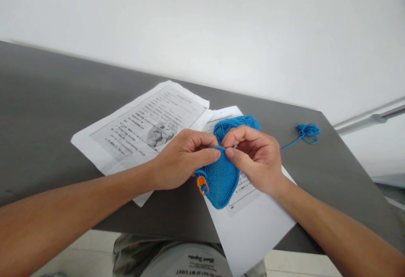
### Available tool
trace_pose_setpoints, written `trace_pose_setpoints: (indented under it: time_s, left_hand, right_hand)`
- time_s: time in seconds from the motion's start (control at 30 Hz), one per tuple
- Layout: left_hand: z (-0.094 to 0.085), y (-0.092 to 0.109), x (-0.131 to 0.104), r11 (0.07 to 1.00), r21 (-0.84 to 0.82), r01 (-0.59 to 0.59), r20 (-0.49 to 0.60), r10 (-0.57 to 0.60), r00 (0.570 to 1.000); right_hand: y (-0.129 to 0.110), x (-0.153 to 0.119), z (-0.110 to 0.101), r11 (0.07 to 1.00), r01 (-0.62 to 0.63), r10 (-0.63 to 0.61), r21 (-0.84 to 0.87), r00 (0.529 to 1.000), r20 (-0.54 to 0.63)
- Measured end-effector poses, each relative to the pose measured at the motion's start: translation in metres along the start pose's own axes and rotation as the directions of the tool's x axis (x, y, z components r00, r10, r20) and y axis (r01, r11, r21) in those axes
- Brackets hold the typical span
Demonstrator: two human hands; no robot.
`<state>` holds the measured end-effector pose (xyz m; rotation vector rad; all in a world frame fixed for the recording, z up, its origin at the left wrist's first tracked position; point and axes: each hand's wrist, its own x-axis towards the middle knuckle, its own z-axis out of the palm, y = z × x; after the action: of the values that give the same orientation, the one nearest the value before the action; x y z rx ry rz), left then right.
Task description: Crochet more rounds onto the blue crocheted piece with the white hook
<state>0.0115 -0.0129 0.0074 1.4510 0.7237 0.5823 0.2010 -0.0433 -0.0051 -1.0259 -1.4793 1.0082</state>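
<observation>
A flat blue crochet piece (220,180), worked in rounds, hangs from both hands over the printed sheets. My left hand (186,157) pinches its upper edge between thumb and forefinger. At the same edge, a little to the right, the thumb and forefinger of my right hand (256,154) are pinched together on the piece. No hook can be made out between the fingers. An orange stitch marker (201,184) is clipped to the left side of the piece. Just behind the hands lies a blue yarn skein (238,123), partly covered by the right hand.
One printed sheet (148,121) with a picture lies to the left on the dark grey table (63,95). Another paper (249,230) lies under the hands and overhangs the front edge. A small blue yarn bundle (309,131) with a trailing strand rests at the right. A white wall (202,28) stands behind.
</observation>
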Motion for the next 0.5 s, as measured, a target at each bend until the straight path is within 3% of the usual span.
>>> trace_pose_setpoints:
  time_s: [0.5]
  left_hand:
    - [0.0006,0.0003,0.0005,1.000,0.019,-0.005,0.021,0.004,1.000]
  right_hand:
    - [0.0001,-0.0010,0.0001,0.999,-0.013,0.013,-0.048,1.000,0.007]
